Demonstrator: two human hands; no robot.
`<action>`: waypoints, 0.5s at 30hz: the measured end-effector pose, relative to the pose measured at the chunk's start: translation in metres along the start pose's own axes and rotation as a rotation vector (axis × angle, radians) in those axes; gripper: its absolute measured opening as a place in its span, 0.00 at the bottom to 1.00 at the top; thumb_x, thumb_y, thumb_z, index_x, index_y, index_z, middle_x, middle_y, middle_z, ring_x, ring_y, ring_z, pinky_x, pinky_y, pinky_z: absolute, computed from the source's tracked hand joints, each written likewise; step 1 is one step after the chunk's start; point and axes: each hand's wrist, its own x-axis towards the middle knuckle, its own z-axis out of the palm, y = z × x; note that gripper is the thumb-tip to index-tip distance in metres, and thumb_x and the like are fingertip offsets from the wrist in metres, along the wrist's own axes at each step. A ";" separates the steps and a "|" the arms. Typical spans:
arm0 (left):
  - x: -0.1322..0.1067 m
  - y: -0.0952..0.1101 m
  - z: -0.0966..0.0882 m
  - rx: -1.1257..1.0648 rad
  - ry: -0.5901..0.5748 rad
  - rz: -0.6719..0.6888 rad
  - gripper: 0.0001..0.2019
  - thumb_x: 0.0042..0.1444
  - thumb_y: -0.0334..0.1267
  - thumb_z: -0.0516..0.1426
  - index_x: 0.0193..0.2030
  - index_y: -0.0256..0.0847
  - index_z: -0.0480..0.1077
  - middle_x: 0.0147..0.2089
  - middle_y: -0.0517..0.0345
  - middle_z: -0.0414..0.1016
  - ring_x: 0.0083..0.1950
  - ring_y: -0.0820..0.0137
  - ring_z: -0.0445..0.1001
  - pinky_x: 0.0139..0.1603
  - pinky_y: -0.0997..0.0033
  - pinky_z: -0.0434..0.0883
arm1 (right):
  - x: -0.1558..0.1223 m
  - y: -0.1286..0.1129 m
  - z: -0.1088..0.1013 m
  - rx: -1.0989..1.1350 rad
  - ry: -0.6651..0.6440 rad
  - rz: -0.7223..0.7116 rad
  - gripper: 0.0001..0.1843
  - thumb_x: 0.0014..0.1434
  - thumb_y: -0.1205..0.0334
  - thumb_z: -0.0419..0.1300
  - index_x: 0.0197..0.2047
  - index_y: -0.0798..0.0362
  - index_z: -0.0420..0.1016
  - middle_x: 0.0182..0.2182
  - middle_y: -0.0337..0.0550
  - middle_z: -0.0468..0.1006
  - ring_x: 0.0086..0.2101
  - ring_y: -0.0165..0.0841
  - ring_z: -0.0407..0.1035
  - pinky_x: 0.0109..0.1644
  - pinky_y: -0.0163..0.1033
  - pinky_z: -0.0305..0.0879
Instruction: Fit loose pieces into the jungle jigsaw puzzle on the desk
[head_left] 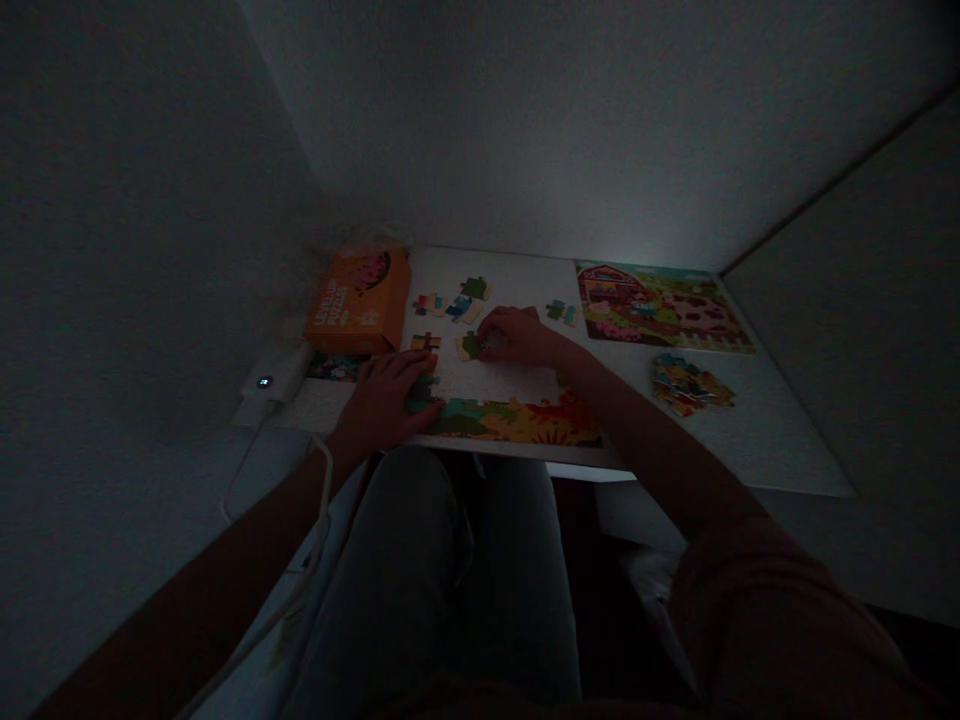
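In dim light, a partly joined jigsaw puzzle [510, 422] lies along the near edge of the white table. My left hand [386, 398] rests on its left end with the fingers spread. My right hand [517, 335] pinches a green puzzle piece [471, 346] just above the white space inside the joined border. Loose pieces lie beyond it: a green one [474, 288], a blue one [461, 308], a red and blue one [427, 304] and a blue-green one [561, 311]. An orange-brown piece [425, 342] sits near my left fingertips.
An orange puzzle box [360, 300] stands at the back left. A farm picture [664, 305] lies at the back right, with a pile of puzzle pieces [688, 385] in front. A white device [276, 375] with a cable sits at the left edge. Walls rise behind and beside the table.
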 end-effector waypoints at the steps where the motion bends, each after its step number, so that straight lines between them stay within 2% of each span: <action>1: 0.000 0.000 0.000 -0.002 0.001 0.000 0.35 0.73 0.57 0.63 0.82 0.51 0.71 0.82 0.45 0.75 0.80 0.39 0.71 0.80 0.29 0.65 | -0.002 0.001 0.000 0.018 -0.007 0.003 0.23 0.68 0.40 0.72 0.59 0.44 0.88 0.59 0.52 0.88 0.61 0.56 0.78 0.71 0.65 0.63; 4: -0.001 0.000 0.000 -0.004 -0.004 -0.001 0.35 0.73 0.57 0.63 0.83 0.53 0.71 0.82 0.45 0.75 0.80 0.39 0.71 0.81 0.29 0.65 | -0.008 0.002 0.003 0.006 0.002 0.034 0.34 0.67 0.38 0.73 0.70 0.45 0.84 0.63 0.57 0.85 0.61 0.57 0.78 0.71 0.65 0.64; 6: -0.001 -0.001 0.000 -0.001 -0.005 0.001 0.35 0.73 0.57 0.63 0.83 0.53 0.71 0.82 0.45 0.75 0.80 0.39 0.71 0.81 0.28 0.64 | -0.013 0.001 0.006 -0.035 0.014 0.038 0.37 0.68 0.38 0.72 0.74 0.44 0.83 0.68 0.61 0.80 0.65 0.60 0.76 0.72 0.67 0.64; 9: -0.001 -0.001 0.000 0.004 -0.002 0.004 0.35 0.73 0.57 0.63 0.82 0.50 0.71 0.82 0.44 0.76 0.79 0.39 0.72 0.81 0.28 0.65 | -0.018 -0.002 0.009 -0.045 0.014 0.011 0.33 0.71 0.40 0.70 0.73 0.42 0.82 0.70 0.60 0.77 0.70 0.60 0.71 0.75 0.68 0.63; 11: -0.001 -0.002 0.000 0.005 -0.005 0.004 0.35 0.73 0.58 0.62 0.82 0.50 0.71 0.82 0.44 0.75 0.79 0.40 0.72 0.81 0.29 0.65 | -0.019 -0.005 0.009 -0.010 -0.003 -0.014 0.32 0.69 0.43 0.72 0.71 0.43 0.82 0.70 0.59 0.77 0.71 0.60 0.70 0.75 0.67 0.64; 13: -0.001 -0.002 0.000 0.004 -0.007 0.000 0.34 0.74 0.57 0.62 0.82 0.50 0.71 0.82 0.45 0.75 0.80 0.40 0.71 0.81 0.30 0.64 | -0.019 -0.009 0.007 0.059 -0.023 -0.029 0.32 0.65 0.45 0.74 0.68 0.45 0.81 0.67 0.58 0.80 0.68 0.58 0.73 0.75 0.67 0.66; 15: 0.000 -0.002 0.000 0.002 -0.010 -0.005 0.34 0.73 0.57 0.62 0.81 0.50 0.72 0.82 0.45 0.75 0.80 0.40 0.71 0.82 0.30 0.64 | -0.019 -0.011 0.003 0.191 -0.039 -0.042 0.31 0.63 0.45 0.75 0.65 0.45 0.79 0.62 0.56 0.84 0.61 0.54 0.79 0.71 0.64 0.71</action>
